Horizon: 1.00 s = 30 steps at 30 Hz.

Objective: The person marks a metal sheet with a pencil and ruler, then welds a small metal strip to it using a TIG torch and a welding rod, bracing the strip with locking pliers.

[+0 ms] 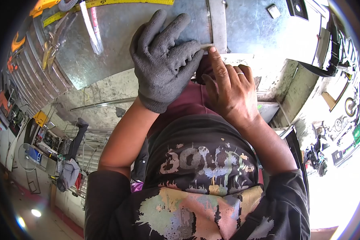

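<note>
1. Your left hand [164, 60]: grey knit glove, fingers spread apart, lying flat on the galvanised sheet [108, 52] near its front edge.
2. Your right hand [230, 90]: bare, with a ring [240, 73]. The index fingertip presses the lower end of the metal strip [218, 24] and the other fingers are curled. The thumb is hidden, so you cannot tell the grip.
3. Tape measure [128, 3]: yellow, along the sheet's far edge, cut off; figures too small to read.
4. Snips [52, 44]: yellow handles, at the sheet's left edge.
5. Shirt print [204, 160]: worn lettering, illegible.
</note>
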{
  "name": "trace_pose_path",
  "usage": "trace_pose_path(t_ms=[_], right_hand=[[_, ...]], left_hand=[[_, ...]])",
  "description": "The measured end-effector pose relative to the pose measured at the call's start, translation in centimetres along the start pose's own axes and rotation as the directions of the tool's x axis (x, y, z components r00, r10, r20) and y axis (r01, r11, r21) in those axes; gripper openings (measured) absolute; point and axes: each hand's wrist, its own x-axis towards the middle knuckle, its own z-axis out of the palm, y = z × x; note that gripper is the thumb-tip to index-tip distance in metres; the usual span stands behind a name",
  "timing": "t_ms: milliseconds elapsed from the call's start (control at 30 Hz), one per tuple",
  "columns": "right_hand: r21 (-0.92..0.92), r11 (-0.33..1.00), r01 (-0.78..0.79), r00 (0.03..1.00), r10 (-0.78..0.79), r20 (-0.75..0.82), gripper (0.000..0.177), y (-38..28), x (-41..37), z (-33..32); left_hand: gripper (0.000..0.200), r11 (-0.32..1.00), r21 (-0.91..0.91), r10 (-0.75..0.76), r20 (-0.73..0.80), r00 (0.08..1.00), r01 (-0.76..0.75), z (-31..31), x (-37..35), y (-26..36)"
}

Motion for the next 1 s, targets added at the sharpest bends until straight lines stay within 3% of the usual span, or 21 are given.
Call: trace_pose_path(t_ms=[233, 333, 767, 900, 1000], right_hand=[[-0.009, 1.0, -0.007, 0.999, 0.007, 0.04, 0.078, -0.3, -0.4, 0.4], [-0.015, 1.0, -0.008, 0.999, 0.009, 0.043, 0.079, -0.3, -0.4, 0.4], [-0.091, 0.996, -0.008, 0.996, 0.016, 0.088, 0.085, -0.1, -0.6, 0.4], [-0.131, 0.991, -0.019, 0.984, 0.042, 0.174, 0.086, -0.1, -1.0, -0.1], [-0.068, 0.998, -0.013, 0.99, 0.023, 0.137, 0.084, 0.1, -0.9, -0.2]], left_hand=[[0.02, 0.993, 0.121, -0.027, 0.115, 0.993, 0.013, -1.0, 1.0, 1.5], [0.018, 0.991, 0.132, -0.011, 0.099, 0.995, -0.002, -0.8, 1.0, 1.4], [0.018, 0.997, 0.08, -0.028, 0.059, 0.998, 0.023, -0.5, 0.2, 0.9], [0.019, 0.998, 0.066, 0.008, 0.077, 0.997, -0.013, -0.6, 0.5, 0.5], [0.02, 1.0, -0.017, -0.011, 0.064, 0.998, 0.012, -0.6, 0.6, 0.4]])
